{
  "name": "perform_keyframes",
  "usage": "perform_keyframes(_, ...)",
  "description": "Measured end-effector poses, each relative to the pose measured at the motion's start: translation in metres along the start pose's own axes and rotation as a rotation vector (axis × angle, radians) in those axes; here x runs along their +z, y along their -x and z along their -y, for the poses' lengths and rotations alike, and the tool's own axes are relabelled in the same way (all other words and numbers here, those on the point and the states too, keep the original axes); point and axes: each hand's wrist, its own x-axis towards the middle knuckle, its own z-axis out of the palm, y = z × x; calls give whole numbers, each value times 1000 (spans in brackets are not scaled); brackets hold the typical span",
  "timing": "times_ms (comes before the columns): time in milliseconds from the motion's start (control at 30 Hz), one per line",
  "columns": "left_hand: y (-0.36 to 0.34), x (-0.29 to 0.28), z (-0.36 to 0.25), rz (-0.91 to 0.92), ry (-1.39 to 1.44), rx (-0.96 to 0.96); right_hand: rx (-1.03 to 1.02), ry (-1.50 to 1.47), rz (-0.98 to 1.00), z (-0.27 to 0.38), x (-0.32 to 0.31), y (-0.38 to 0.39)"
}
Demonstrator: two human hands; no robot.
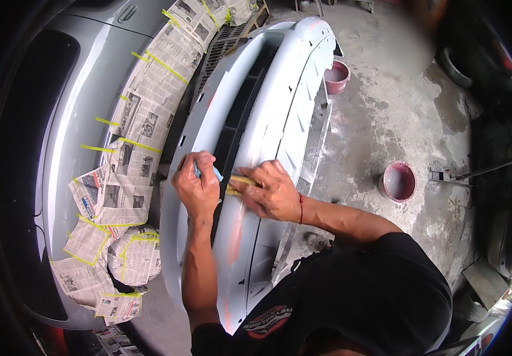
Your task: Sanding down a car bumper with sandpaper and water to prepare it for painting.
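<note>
A long pale grey-white car bumper (pixel 271 110) stretches out in front of me, with a dark slot along it and pinkish patches on its near part. My left hand (pixel 196 187) is closed around a light blue piece of cloth or sponge (pixel 217 174), just over the slot's left edge. To the right of the slot, my right hand (pixel 277 193) presses a folded yellowish sheet, like sandpaper (pixel 244 180), against the bumper's surface. The fingers of that hand are bent over the sheet and look wet.
On the left stands a grey car (pixel 84 77), its edge masked with newspaper (pixel 140 115) and yellow-green tape. A reddish bucket of cloudy liquid (pixel 413 183) sits on the stained concrete floor to the right. Another reddish bucket (pixel 338 86) is beside the bumper's far end.
</note>
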Motion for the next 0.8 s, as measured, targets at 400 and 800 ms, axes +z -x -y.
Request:
perform_keyframes(400,-45,72,-1,350,-322,381,255,253,-316,-99,-20,-56)
perform_keyframes(800,124,-103,2,369,-310,-421,245,313,-380,-162,-49,-95)
